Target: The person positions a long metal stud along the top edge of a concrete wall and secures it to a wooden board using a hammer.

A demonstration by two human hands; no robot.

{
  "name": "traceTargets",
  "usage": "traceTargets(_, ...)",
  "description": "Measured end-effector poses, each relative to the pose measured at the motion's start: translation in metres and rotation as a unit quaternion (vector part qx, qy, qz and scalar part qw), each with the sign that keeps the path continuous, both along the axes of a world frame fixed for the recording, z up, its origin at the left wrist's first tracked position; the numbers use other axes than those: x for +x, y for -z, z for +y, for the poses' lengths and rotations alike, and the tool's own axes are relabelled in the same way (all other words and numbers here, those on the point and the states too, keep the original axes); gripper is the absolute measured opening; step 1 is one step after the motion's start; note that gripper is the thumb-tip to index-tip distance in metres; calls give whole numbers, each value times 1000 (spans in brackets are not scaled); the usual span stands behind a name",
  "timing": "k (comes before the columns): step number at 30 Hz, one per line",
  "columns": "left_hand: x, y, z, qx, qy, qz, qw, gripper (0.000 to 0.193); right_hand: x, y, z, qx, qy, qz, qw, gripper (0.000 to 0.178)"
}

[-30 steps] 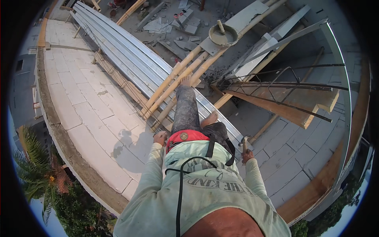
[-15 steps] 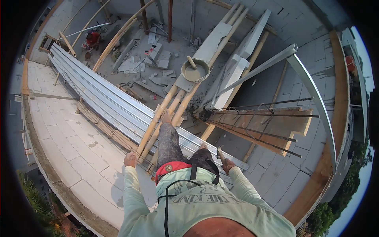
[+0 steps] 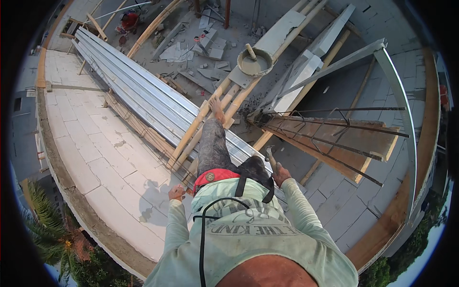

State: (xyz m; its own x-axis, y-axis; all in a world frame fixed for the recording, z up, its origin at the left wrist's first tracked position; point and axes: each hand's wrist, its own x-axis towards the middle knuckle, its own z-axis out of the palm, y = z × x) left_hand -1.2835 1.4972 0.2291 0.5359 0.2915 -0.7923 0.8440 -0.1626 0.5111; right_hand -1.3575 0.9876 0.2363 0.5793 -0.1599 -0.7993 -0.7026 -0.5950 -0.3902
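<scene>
My right hand is closed around the handle of a hammer, held with its head up beside my right hip. Loosely bent and a little apart, the fingers of my left hand show nothing between them. That hand hangs by my left hip, next to the near ends of some bamboo poles. My bare left foot rests on these poles. Farther along them stands a round bucket of grey mortar with a handled tool in it.
Long silvery metal channels run beneath the poles to the far left. Rusty rebar and a wooden formwork board jut out at the right, near a bent metal frame. Block walls surround a deep drop with rubble. A person in red is below.
My left hand has come back toward my hip, away from the pole ends. My right hand has lifted the hammer slightly. The view has shifted, moving the scene right and up.
</scene>
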Motion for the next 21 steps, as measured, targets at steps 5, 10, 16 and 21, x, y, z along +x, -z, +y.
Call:
traceTargets(5,77,34,-9,-5,70,-30,997,32,34,-5,4,-7,24,44,999,61)
traceTargets(10,222,34,-9,2,105,-123,987,38,80,4,17,8,32,-4,999,67)
traceTargets(16,384,19,-34,7,77,-120,990,40,158,11,25,-25,109,-1,994,67)
traceTargets(21,457,22,30,32,112,-147,982,36,231,-9,15,-36,129,0,991,65)
